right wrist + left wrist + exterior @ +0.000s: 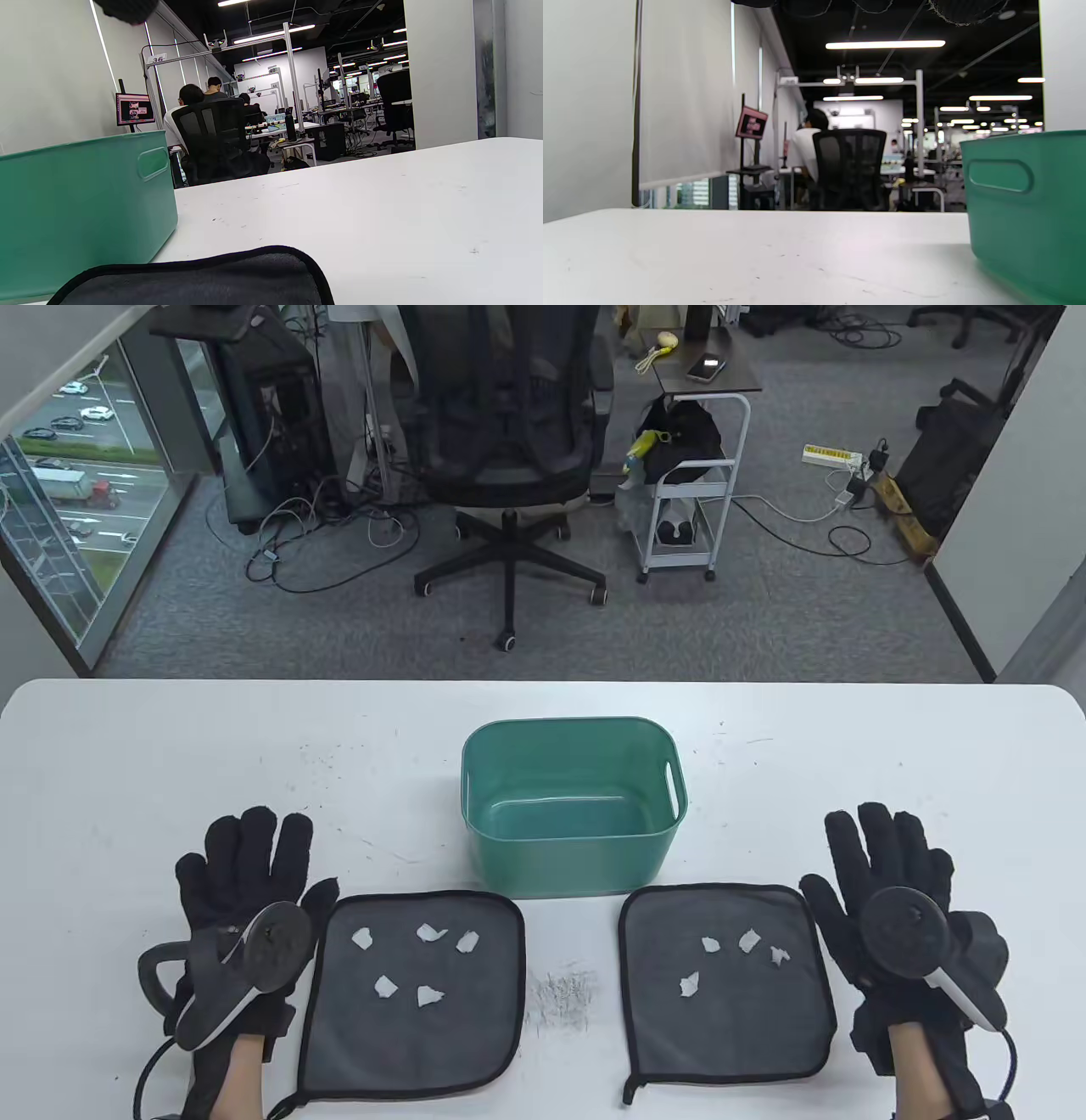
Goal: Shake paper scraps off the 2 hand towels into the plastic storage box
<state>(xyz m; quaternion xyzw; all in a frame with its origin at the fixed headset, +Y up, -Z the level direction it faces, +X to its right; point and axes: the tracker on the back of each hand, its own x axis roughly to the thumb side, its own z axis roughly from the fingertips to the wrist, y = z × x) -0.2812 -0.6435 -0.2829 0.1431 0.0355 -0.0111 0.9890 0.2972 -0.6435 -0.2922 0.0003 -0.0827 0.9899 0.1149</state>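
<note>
Two dark grey hand towels lie flat near the table's front edge, the left towel (416, 993) and the right towel (725, 988), each with several white paper scraps (431, 933) on top. Behind and between them stands the green plastic storage box (573, 848), with nothing inside. My left hand (246, 857) rests flat on the table just left of the left towel, fingers straight. To the right of the right towel my right hand (887, 848) lies flat too. Neither holds anything. The box (1026, 212) fills the left wrist view's right side; the right wrist view shows the box (85, 203) and a towel corner (203, 281).
The white table (170, 763) carries small dark flecks and a patch of grey scuff marks (562, 997) between the towels. Beyond its far edge stand an office chair (509, 449) and a small rolling cart (687, 475) on the carpet.
</note>
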